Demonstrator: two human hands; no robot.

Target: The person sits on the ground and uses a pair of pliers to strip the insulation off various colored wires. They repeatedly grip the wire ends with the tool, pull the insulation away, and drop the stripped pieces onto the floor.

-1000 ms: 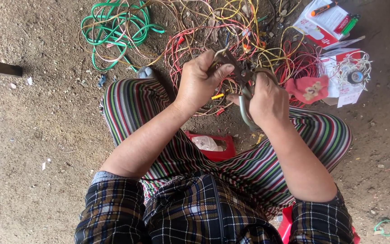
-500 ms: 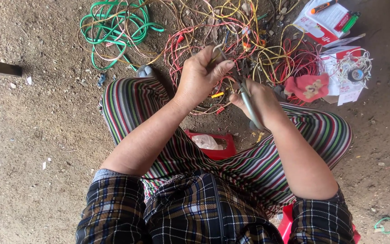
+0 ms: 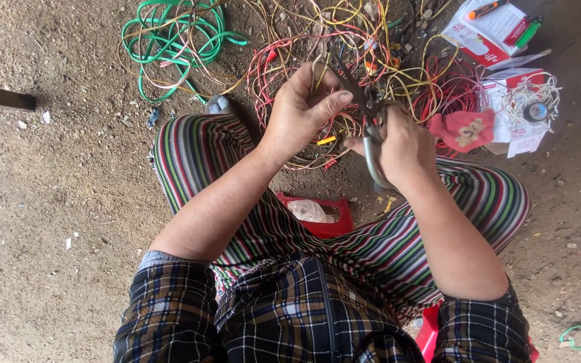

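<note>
My left hand (image 3: 300,111) is raised over my lap and pinches a thin yellowish wire (image 3: 315,72) between thumb and fingers. My right hand (image 3: 403,144) grips a pair of grey-handled pliers (image 3: 369,128), whose dark jaws point up toward the wire by my left thumb. Both hands hover above my striped trousers (image 3: 250,222), just in front of a tangle of red and yellow wires (image 3: 371,47) on the ground.
A coil of green wire (image 3: 169,37) lies at the upper left. A red cloth (image 3: 464,129), white boxes with a wire spool (image 3: 529,107) and pens (image 3: 499,20) sit at the upper right. A red tray (image 3: 321,215) rests between my legs. Dirt floor all around.
My right hand has turned the pliers upright and brought the jaws up beside my left thumb; my left hand has kept its pinch on the wire and barely shifted.
</note>
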